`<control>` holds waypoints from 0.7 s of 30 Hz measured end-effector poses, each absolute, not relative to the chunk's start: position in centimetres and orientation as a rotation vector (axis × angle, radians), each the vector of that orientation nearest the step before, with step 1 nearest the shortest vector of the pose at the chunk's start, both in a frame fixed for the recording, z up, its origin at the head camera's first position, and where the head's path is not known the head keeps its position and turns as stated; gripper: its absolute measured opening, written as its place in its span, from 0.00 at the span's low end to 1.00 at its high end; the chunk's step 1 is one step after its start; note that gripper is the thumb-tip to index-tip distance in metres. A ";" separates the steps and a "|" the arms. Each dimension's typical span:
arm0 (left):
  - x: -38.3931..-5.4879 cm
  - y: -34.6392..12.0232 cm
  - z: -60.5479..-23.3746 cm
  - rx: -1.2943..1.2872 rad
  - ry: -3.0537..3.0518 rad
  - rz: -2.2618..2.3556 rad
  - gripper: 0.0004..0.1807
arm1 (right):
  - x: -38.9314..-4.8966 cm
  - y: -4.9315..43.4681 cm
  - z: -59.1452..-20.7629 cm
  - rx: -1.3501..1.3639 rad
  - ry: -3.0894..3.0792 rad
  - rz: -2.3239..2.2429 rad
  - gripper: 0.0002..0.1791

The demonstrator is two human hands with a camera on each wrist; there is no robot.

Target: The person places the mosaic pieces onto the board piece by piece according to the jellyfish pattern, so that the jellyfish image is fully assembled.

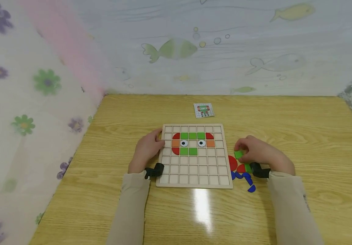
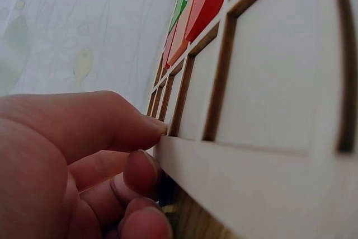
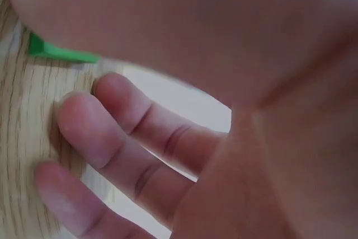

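A wooden grid board [image 1: 194, 170] lies flat on the table, with red, green and orange pieces and two eye tiles in its upper cells. My left hand [image 1: 147, 147] holds the board by its left edge; in the left wrist view the thumb [image 2: 120, 124] lies at the rim, the other fingers curled lower down. Right of the board, my right hand [image 1: 256, 151] pinches a green square tile [image 1: 238, 154]. In the right wrist view the thumb hides most of that green tile [image 3: 61, 53], which shows close over the tabletop, while the other fingers spread loosely.
Beside the board's right edge lie a red round piece [image 1: 232, 163], a red quarter piece [image 1: 241, 168], another green piece [image 1: 248, 167] and several blue pieces [image 1: 251, 188]. A picture card [image 1: 203, 110] lies behind the board. A patterned wall [image 1: 169, 75] bounds the table's far side.
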State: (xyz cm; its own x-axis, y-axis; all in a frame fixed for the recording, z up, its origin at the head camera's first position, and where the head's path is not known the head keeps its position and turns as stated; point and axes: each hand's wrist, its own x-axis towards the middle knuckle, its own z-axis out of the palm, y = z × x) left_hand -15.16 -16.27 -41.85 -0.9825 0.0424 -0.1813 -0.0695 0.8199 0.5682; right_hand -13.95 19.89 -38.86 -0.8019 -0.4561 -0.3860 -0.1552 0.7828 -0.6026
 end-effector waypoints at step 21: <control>-15.2 -16.3 -42.0 -0.019 2.823 0.884 0.30 | -14.5 18.6 -38.8 -0.378 2.620 -0.788 0.10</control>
